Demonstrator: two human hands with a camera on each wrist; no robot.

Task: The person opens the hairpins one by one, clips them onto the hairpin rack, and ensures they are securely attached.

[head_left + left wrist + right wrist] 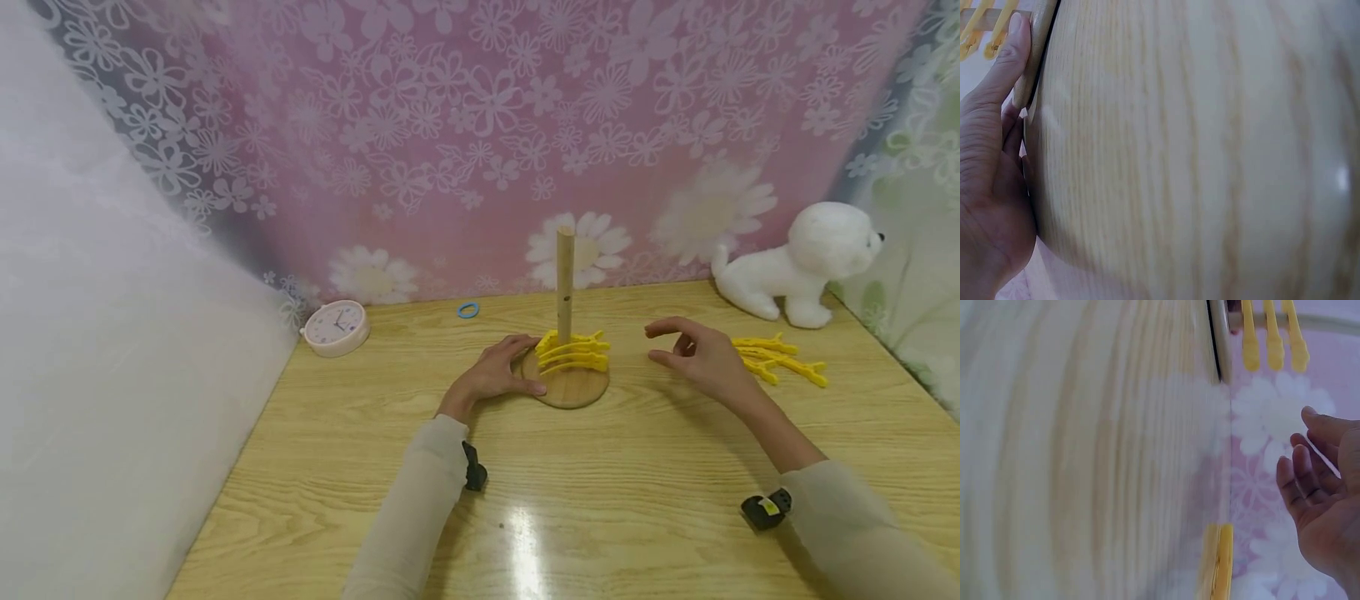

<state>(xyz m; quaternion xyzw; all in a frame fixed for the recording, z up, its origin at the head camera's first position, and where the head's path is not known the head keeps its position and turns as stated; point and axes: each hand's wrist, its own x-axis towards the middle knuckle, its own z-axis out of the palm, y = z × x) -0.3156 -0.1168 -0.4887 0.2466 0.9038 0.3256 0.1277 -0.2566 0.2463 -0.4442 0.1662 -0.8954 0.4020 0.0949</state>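
A wooden stand has an upright post (565,283) and a round base (573,392). Several slim yellow plastic pieces with forked ends (573,357) hang around the post just above the base, and three of these yellow pieces (1274,347) show in the right wrist view. My left hand (495,372) holds the base's left edge, its thumb (1010,53) lying over the rim. To the right of the stand, my right hand (701,357) hovers with nothing in it, its fingers loosely bent. Behind it lie several more yellow forked pieces (783,357) on the table.
A pink round clock (337,327) stands at the back left of the wooden table (360,492). Near the back edge lies a small blue ring (468,310). A white plush dog (798,262) stands at the back right, and a flowered pink curtain (480,150) hangs behind.
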